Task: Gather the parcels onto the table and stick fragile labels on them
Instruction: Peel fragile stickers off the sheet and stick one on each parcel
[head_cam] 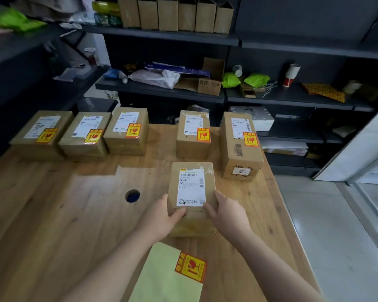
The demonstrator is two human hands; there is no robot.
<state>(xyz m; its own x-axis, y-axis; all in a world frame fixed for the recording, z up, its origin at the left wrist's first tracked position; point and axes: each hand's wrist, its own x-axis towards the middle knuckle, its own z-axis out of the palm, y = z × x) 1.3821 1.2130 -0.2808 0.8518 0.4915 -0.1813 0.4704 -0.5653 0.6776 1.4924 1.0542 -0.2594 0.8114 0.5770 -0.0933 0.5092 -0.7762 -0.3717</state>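
A brown cardboard parcel (pixel 192 182) with a white shipping label and no red sticker lies on the wooden table (pixel 52 214) in front of me. My left hand (pixel 162 216) grips its near left corner, thumb on top. My right hand (pixel 225 212) grips its near right corner. Several other parcels stand along the far side, each with a red-and-yellow fragile label: three at far left (pixel 83 136) and two at far right (pixel 240 144). A pale green backing sheet (pixel 166 275) with one fragile label (pixel 191 267) on it lies near the front edge, between my forearms.
A round cable hole (pixel 132 195) is in the table left of the held parcel. Dark shelving (pixel 162 90) behind the table holds paper bags, plastic bags, a roll of labels (pixel 291 75) and loose boxes. The table's right edge borders a grey tiled floor (pixel 327 225).
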